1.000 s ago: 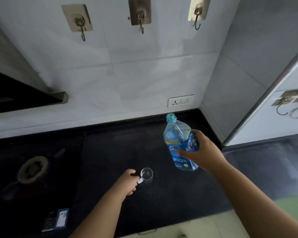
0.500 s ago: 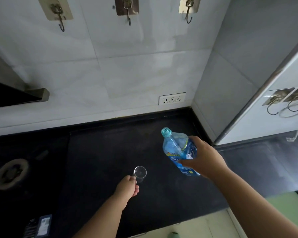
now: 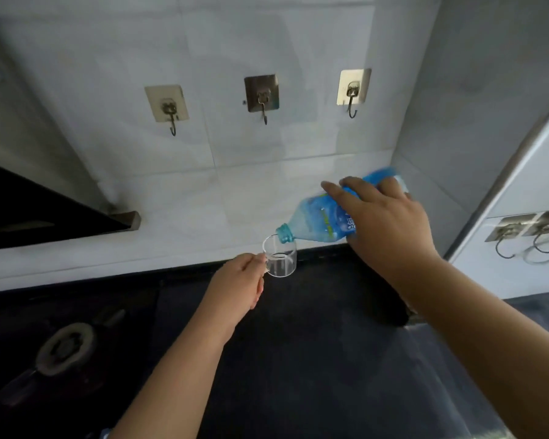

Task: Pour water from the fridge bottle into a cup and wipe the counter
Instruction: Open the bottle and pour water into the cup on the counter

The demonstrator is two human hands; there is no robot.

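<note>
A clear glass cup (image 3: pixel 281 259) is held up above the black counter (image 3: pixel 314 359) by my left hand (image 3: pixel 236 285), which pinches its handle. My right hand (image 3: pixel 384 223) grips a blue-labelled plastic water bottle (image 3: pixel 317 221) and holds it tilted nearly flat, its teal neck resting over the cup's rim. A little water shows in the bottom of the cup. My right hand hides much of the bottle's body.
A gas burner (image 3: pixel 65 346) sits at the left of the counter. Three wall hooks (image 3: pixel 262 96) hang on the tiled wall behind. A white fridge side with more hooks (image 3: pixel 520 236) stands at the right. A dark hood (image 3: pixel 45 213) juts out at left.
My left hand has lifted the cup off the counter. My right hand has raised and tipped the bottle from upright to nearly flat, its neck now at the cup's rim.
</note>
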